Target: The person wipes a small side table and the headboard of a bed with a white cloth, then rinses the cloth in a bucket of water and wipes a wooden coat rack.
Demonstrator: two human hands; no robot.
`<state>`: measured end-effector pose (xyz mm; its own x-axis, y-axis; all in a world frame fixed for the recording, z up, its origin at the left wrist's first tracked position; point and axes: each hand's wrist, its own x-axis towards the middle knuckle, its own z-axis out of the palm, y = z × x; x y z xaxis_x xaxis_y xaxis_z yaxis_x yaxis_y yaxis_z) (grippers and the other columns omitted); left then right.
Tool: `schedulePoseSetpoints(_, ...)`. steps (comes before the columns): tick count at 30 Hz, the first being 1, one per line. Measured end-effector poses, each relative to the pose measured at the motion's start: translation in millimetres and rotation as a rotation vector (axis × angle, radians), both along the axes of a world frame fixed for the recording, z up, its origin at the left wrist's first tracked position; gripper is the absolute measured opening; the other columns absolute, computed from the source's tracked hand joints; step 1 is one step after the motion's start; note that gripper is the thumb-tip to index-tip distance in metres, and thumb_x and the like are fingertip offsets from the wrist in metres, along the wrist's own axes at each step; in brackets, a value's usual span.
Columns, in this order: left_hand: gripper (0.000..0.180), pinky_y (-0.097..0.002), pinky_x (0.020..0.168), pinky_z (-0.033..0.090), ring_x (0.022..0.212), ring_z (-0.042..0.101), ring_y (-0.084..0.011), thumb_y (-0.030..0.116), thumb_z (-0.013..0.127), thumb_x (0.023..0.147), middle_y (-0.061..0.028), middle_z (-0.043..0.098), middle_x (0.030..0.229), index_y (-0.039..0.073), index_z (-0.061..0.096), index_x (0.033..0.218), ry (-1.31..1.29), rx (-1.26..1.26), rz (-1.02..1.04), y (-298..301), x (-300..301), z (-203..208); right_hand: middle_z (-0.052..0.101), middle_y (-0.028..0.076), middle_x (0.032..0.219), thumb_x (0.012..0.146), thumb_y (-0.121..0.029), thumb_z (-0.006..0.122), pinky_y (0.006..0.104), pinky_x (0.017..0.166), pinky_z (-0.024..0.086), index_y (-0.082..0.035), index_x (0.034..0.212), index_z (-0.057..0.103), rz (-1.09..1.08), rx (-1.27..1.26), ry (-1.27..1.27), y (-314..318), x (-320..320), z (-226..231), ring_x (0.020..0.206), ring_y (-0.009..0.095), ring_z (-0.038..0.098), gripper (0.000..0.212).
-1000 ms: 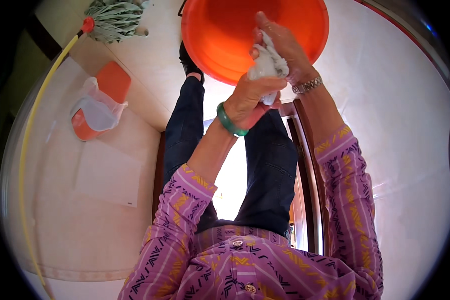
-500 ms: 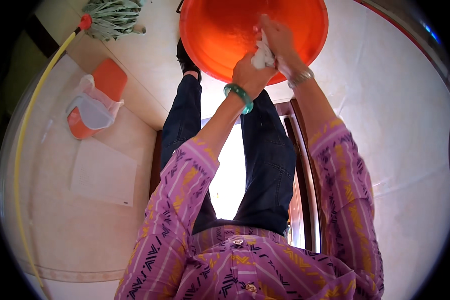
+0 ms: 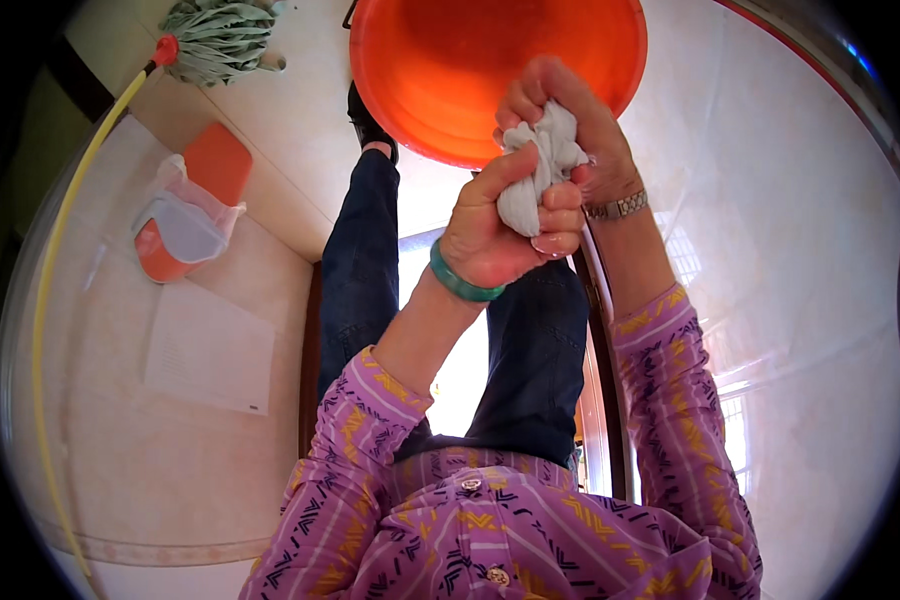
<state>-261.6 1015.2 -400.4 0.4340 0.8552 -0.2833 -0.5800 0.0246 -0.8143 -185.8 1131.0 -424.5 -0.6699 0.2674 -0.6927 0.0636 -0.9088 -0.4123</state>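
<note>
A bunched, wet-looking white cloth [image 3: 543,165] is squeezed between my two hands. My left hand [image 3: 500,222], below a green bangle, has its fingers wrapped round the lower end. Above it, my right hand [image 3: 585,120] closes on the upper end, with a metal watch band at the wrist. Both hands are over the near rim of a large orange basin [image 3: 490,60], which stands beyond my legs. Water glistens on the fingers. Part of the cloth is hidden inside the grips.
A mop [image 3: 220,40] with green strands and a yellow handle stands at the far left. Below it is an orange bin [image 3: 220,160] with a plastic bag and a white piece in it. A white sheet [image 3: 210,345] is on the pale tiled surface nearby.
Both hands have come nearer to me, up from the basin, bringing the cloth with them. The cloth shows more fully now and both fists grip it tightly.
</note>
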Motion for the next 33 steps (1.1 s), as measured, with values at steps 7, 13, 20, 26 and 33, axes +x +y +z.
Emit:
schedulePoseSetpoints(7,0.017,-0.0234,0.048,0.035,0.057,0.045,-0.0088,0.014,0.068,0.076,0.0000,0.049,0.067,0.007,0.054,0.082,0.894,-0.057,-0.613,6,-6,-8,0.045,-0.001,0.059,0.090,-0.042,0.058,0.0226,0.052,0.044,-0.010,0.069,0.047,0.335,0.126,-0.454,9,-23,-8,0.053,0.008,0.048,0.040)
schedulePoseSetpoints(13,0.023,-0.0289,0.054,0.044,0.062,0.058,-0.0154,0.022,0.066,0.076,-0.0062,0.059,0.069,0.002,0.058,0.084,1.456,-0.234,-0.958,12,26,-53,0.056,0.005,0.059,0.085,-0.040,0.062,0.0275,0.052,0.047,-0.005,0.069,0.056,0.448,0.451,-0.658,-1,-24,-40,0.053,0.014,0.055,0.039)
schedulePoseSetpoints(20,0.037,-0.0421,0.073,0.049,0.086,0.063,-0.0373,0.031,0.066,0.076,-0.0227,0.065,0.088,-0.002,0.060,0.093,1.996,-0.120,-1.326,30,33,-101,0.061,0.013,0.072,0.082,-0.035,0.062,0.0359,0.065,0.052,0.001,0.084,0.062,0.955,1.444,-0.823,0,2,-121,0.067,0.027,0.061,0.036)
schedulePoseSetpoints(26,0.064,-0.0342,0.071,0.049,0.082,0.062,-0.0215,0.039,0.082,0.063,-0.0163,0.062,0.092,-0.003,0.047,0.098,1.955,-0.081,-1.145,-3,19,-51,0.061,0.011,0.075,0.079,-0.038,0.069,0.0313,0.066,0.052,0.002,0.090,0.059,0.090,0.422,-0.810,-20,-12,-34,0.071,0.020,0.062,0.043)
schedulePoseSetpoints(33,0.066,-0.0291,0.062,0.049,0.076,0.058,-0.0193,0.042,0.075,0.071,-0.0123,0.055,0.088,-0.002,0.039,0.105,1.828,-0.027,-0.710,-66,14,43,0.060,0.009,0.092,0.085,-0.029,0.065,0.0278,0.065,0.052,0.003,0.108,0.051,0.077,0.075,-0.564,-52,40,101,0.077,0.017,0.062,0.043)
